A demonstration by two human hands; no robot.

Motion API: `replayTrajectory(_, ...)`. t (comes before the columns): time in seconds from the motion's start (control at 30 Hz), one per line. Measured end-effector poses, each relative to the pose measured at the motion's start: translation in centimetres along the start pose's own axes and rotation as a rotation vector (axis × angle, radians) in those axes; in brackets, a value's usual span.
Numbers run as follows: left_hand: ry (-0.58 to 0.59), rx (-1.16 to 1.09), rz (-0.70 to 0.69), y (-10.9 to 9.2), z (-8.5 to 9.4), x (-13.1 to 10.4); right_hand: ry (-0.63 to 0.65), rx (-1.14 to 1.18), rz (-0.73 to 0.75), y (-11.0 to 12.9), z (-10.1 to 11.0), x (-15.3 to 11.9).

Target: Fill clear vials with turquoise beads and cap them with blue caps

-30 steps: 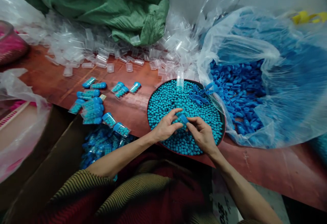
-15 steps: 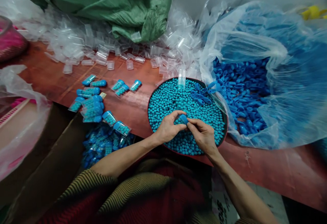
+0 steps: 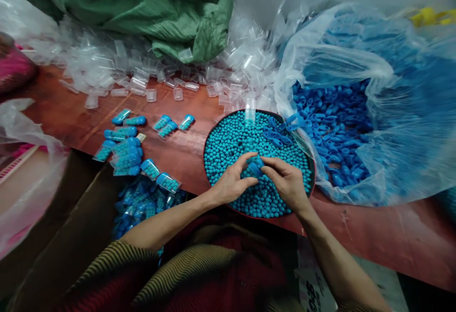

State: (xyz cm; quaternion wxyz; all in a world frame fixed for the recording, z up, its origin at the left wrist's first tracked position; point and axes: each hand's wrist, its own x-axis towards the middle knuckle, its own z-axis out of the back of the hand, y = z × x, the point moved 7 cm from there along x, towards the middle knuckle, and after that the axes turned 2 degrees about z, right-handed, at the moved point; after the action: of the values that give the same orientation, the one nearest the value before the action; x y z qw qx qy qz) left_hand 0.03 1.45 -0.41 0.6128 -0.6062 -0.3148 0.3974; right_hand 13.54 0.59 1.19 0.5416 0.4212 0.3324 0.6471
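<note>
Over the bowl [image 3: 205,160] of turquoise beads [image 3: 228,136], my two hands meet at a small clear container with a blue cap [image 3: 254,167]. My left hand [image 3: 232,180] curves its thumb and forefinger around the container. From the other side, the fingertips of my right hand [image 3: 288,181] pinch its edge. Behind my hands, an uncapped clear container [image 3: 250,111] stands among the beads near the far rim. Several loose blue caps with long tabs [image 3: 278,134] lie on the beads to its right.
Filled blue-capped containers [image 3: 126,155] lie on the red table [image 3: 181,160] at left, above a box [image 3: 76,207] of more. Clear empty containers [image 3: 103,65] heap along the back by a green sack [image 3: 142,13]. A plastic bag [image 3: 399,160] of blue caps stands right.
The container has turned between my fingers. My right hand has shifted slightly and its fingers lie farther over the container. My left thumb has dropped a little from it. The view has shifted slightly.
</note>
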Motion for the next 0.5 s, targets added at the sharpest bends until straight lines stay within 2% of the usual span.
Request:
replayTrajectory(0.1,-0.025,-0.044,-0.056,-0.4,0.1,0.1,0.1,-0.197,0.155,1.2,-1.7,-1.0)
replayTrajectory(0.2,0.017,-0.069,-0.041,-0.3,0.1,0.0,0.149,-0.309,0.21,1.2,-3.1,-1.9)
replayTrajectory(0.3,0.052,-0.08,-0.011,-0.2,-0.1,-0.1,0.082,-0.388,0.217,1.2,-3.5,-2.4)
replayTrajectory(0.4,0.007,-0.137,0.037,-0.2,-0.2,-0.3,-0.03,-0.437,0.262,1.7,-3.4,-2.5)
replayTrajectory(0.5,-0.041,-0.244,0.093,0.0,-0.6,-0.6,-0.039,-0.446,0.327,1.9,-3.7,-2.4)
